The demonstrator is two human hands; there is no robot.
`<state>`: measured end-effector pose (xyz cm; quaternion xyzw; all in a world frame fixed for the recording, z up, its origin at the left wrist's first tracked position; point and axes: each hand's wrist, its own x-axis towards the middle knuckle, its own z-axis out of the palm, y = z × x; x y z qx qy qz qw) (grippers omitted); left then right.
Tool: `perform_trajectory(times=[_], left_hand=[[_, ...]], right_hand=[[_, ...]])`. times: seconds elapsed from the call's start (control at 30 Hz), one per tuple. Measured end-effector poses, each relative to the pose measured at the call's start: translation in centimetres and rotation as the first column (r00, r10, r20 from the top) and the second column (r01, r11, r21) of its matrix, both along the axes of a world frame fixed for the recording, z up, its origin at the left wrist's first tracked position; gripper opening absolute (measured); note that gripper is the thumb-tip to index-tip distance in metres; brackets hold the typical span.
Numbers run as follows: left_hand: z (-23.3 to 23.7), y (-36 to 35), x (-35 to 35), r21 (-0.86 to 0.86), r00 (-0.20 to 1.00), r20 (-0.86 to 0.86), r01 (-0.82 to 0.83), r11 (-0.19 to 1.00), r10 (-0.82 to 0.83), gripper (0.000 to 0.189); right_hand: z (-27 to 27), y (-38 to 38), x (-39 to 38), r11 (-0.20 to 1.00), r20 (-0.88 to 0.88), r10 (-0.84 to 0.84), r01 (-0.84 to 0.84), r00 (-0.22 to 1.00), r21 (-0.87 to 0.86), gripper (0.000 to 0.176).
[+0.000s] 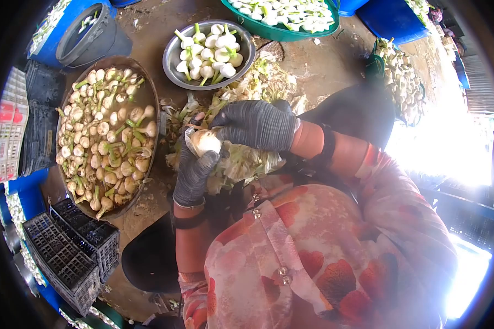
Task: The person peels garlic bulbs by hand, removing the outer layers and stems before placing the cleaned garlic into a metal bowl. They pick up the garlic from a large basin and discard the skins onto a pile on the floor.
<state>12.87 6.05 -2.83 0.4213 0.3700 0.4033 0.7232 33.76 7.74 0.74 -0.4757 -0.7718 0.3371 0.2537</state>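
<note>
A whitish garlic bulb (206,141) sits in my left hand (192,172), gloved in dark grey, with the fingers and thumb wrapped around it. My right hand (258,126), in a matching glove, has its fingers curled closed against the bulb's upper right side; what they pinch is hidden. Below and behind the hands lies a heap of pale and greenish peeled skins (258,159). Just beyond them stands a metal basin (171,74) holding clean white bulbs with short green stems. To the left, a wide round tub (157,109) holds many brownish, unpeeled bulbs in water.
A green basin (291,36) of white bulbs stands at the far side. Black crates (66,247) are stacked at lower left, and a grey bucket (115,44) stands at upper left. Another heap of bulbs (403,82) is at right. My knees flank the skins.
</note>
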Motion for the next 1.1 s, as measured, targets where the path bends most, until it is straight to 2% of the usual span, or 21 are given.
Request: perform_trajectory(times=[0.17, 0.23, 0.3, 0.37, 0.4, 0.47, 0.5, 0.53, 0.57, 0.63, 0.67, 0.7, 0.73, 0.77, 0.8, 0.87, 0.9, 0.93, 1.03, 1.07, 1.1], left_hand=[[0.6, 0.2, -0.1, -0.074, 0.998, -0.054, 0.040, 0.996, -0.044, 0.060], [0.8, 0.1, 0.1, 0.216, 0.942, -0.335, 0.114, 0.970, -0.036, 0.059], [0.7, 0.0, 0.2, 0.341, 0.864, -0.503, 0.214, 0.915, -0.015, 0.058], [0.3, -0.3, -0.1, 0.324, 0.809, -0.586, 0.288, 0.901, -0.048, 0.057], [0.5, -0.6, 0.2, 0.403, 0.830, -0.558, 0.259, 0.878, 0.011, 0.058], [1.4, -1.1, 1.2, 0.551, 0.867, -0.486, 0.202, 0.810, 0.114, 0.059], [1.1, -1.3, 1.3, 0.515, 0.915, -0.391, 0.130, 0.847, 0.097, 0.059], [0.5, -1.5, 1.5, 0.468, 0.952, -0.292, 0.063, 0.882, 0.087, 0.059], [0.2, -1.7, 1.7, 0.411, 0.978, -0.189, 0.001, 0.912, 0.084, 0.059], [-0.4, -2.0, 1.5, 0.217, 0.988, -0.142, -0.026, 0.976, 0.058, 0.061], [-1.9, -1.9, 0.8, 0.240, 0.988, -0.150, -0.007, 0.971, 0.044, 0.061], [-0.8, -1.7, 0.9, 0.226, 0.989, -0.138, -0.017, 0.974, 0.049, 0.063], [0.3, -1.6, 1.0, 0.212, 0.991, -0.125, -0.027, 0.977, 0.054, 0.064], [1.0, -1.5, 0.9, 0.181, 0.994, -0.104, 0.001, 0.984, 0.018, 0.064], [1.5, -1.3, 0.8, 0.151, 0.997, -0.081, 0.029, 0.988, -0.017, 0.063], [1.1, -0.9, 0.4, 0.146, 0.996, -0.054, 0.085, 0.986, -0.078, 0.065], [0.3, -0.7, 0.1, 0.316, 0.973, -0.227, 0.101, 0.944, -0.028, 0.064], [-0.5, -0.5, -0.1, 0.468, 0.922, -0.382, 0.144, 0.872, 0.053, 0.064], [-1.5, -0.3, -0.5, 0.572, 0.800, -0.569, 0.217, 0.791, 0.192, 0.064], [-1.3, -0.4, -0.6, 0.555, 0.790, -0.583, 0.216, 0.803, 0.190, 0.063], [-1.1, -0.5, -0.6, 0.537, 0.780, -0.597, 0.215, 0.816, 0.187, 0.062]], right_hand=[[0.8, -0.7, 0.3, 1.000, 0.035, -0.008, 0.009, 0.999, -0.023, 0.021], [1.8, -0.9, 0.2, 0.993, 0.114, -0.023, 0.036, 0.993, -0.114, 0.023], [2.7, -0.7, -0.2, 0.956, 0.233, -0.020, 0.087, 0.972, -0.280, 0.028], [3.0, 0.0, -0.8, 0.898, 0.307, -0.070, 0.194, 0.949, -0.395, 0.030], [3.0, 0.4, -0.8, 0.859, 0.345, -0.091, 0.249, 0.934, -0.447, 0.031], [-4.3, 2.1, 1.3, 0.890, 0.010, 0.114, -0.098, 0.993, -0.445, 0.031], [-7.3, 2.8, 2.3, 0.878, -0.156, 0.218, -0.263, 0.963, -0.400, 0.031], [-7.5, 3.0, 2.5, 0.897, -0.098, 0.432, -0.439, 0.896, -0.058, 0.033], [-7.8, 3.0, 2.8, 0.883, -0.119, 0.449, -0.460, 0.886, -0.091, 0.032], [-7.6, 2.9, 3.1, 0.851, -0.164, 0.478, -0.501, 0.863, -0.158, 0.032], [-7.8, 3.2, 3.4, 0.830, -0.157, 0.550, -0.558, 0.820, -0.006, 0.040], [-7.3, 3.0, 3.2, 0.846, -0.332, 0.345, -0.444, 0.878, -0.294, 0.043], [-6.0, 2.9, 2.5, 0.744, -0.427, 0.098, -0.351, 0.899, -0.568, 0.046], [-4.4, 2.7, 1.5, 0.541, -0.432, -0.162, -0.286, 0.887, -0.791, 0.049], [-2.2, 1.6, 0.7, 0.388, -0.543, -0.408, -0.399, 0.734, -0.831, 0.043], [-1.3, 1.5, 0.2, 0.576, -0.393, -0.139, -0.249, 0.909, -0.779, 0.046], [-0.9, 1.5, 0.2, 0.670, -0.274, -0.026, -0.187, 0.961, -0.719, 0.047], [-0.2, 1.6, 0.0, 0.719, -0.156, 0.007, -0.113, 0.988, -0.686, 0.055], [-0.2, 0.8, -1.2, 0.961, 0.022, -0.024, 0.029, 0.999, -0.276, 0.060], [0.6, 0.8, -0.9, 0.938, 0.181, 0.041, 0.025, 0.983, -0.347, 0.046], [-1.2, 1.0, -0.6, 0.960, 0.185, 0.106, -0.052, 0.977, -0.274, 0.042]])
